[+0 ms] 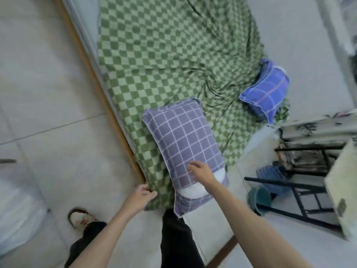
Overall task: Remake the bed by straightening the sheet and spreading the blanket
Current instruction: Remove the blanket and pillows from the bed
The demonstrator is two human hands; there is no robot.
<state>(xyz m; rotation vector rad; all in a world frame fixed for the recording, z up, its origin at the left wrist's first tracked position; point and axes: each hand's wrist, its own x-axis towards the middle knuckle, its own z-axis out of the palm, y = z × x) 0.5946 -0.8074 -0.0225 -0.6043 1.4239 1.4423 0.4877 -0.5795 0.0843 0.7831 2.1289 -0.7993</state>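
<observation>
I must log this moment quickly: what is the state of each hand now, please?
Left hand: fingers curled at the corner of the green checked sheet; whether it grips cannot be told.
Right hand: open, over the grey pillow, holding nothing.
</observation>
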